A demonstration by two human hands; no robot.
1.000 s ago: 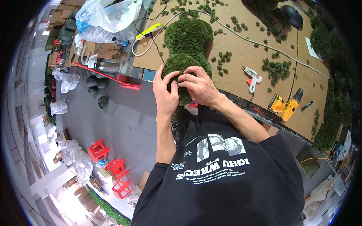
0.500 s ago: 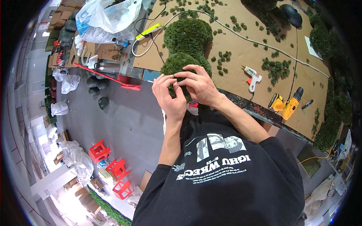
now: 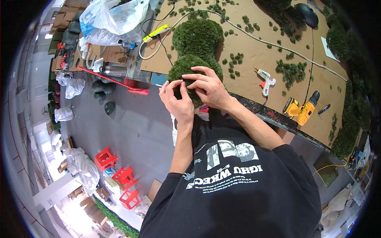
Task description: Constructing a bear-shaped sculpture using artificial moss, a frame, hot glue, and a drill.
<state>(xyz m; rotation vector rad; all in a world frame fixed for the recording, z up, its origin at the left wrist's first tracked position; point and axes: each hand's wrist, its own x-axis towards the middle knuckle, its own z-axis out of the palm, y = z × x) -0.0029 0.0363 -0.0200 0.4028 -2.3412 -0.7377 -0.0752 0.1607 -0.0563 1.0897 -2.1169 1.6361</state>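
A plump, rounded shape covered in dark green artificial foliage [image 3: 197, 37] lies over the near edge of the work table, its lower lobe pointing at my body. Over that near lobe my two hands come together. My left hand [image 3: 178, 104] has thumb and index finger pinched at the lobe's left side. From the right, my right hand [image 3: 212, 90] reaches across with bent fingers, its fingertips close to the left hand's. Whatever sits between the fingertips is too small or hidden to make out.
Brown board [image 3: 258, 51] covers the table, with loose green sprigs [image 3: 291, 73] scattered on it. A white glue gun [image 3: 265, 82], a yellow cordless drill [image 3: 307, 109] and a black marker [image 3: 324, 110] lie right. A pale cable [image 3: 274, 47] crosses behind. Red stools [image 3: 125, 177] stand lower left.
My left hand's fingers have curled in more tightly, with thumb and index drawn together. My right hand has shifted slightly; the foliage shape stays in place.
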